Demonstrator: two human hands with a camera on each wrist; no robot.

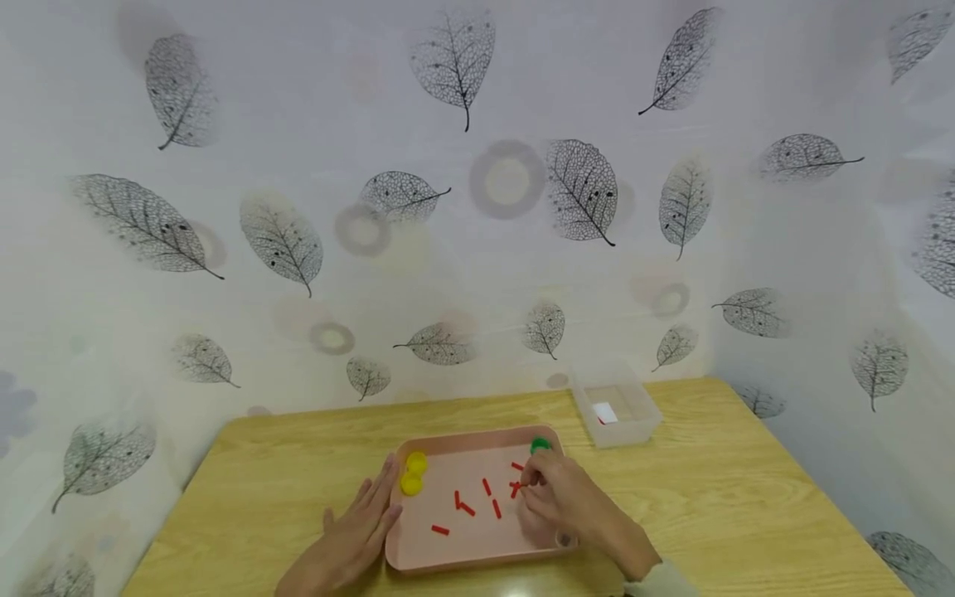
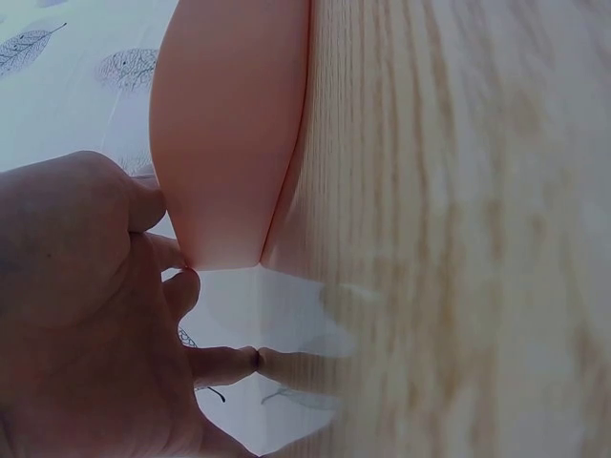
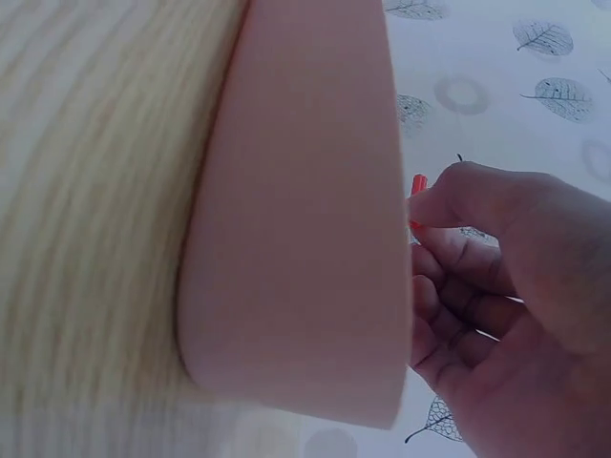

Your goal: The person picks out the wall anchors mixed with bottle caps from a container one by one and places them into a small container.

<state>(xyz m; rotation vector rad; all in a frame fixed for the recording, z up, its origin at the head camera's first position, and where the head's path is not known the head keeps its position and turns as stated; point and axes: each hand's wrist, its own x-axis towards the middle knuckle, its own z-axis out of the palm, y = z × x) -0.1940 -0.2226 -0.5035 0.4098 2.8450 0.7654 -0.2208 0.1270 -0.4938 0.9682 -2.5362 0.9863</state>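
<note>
A pink tray lies on the table with several short red sticks scattered inside. My right hand is over the tray's right side. Its thumb and forefinger pinch a small red stick, while the other fingers curl below. My left hand lies along the tray's left edge with its fingers extended, touching the outer wall. Two yellow round pieces sit in the tray's far left corner. A green round piece is in the far right corner, partly behind the right hand.
A clear plastic box stands at the back right of the wooden table, with a white piece and a bit of red inside. A small clear round item is at the tray's near right corner. A leaf-patterned covering rises behind.
</note>
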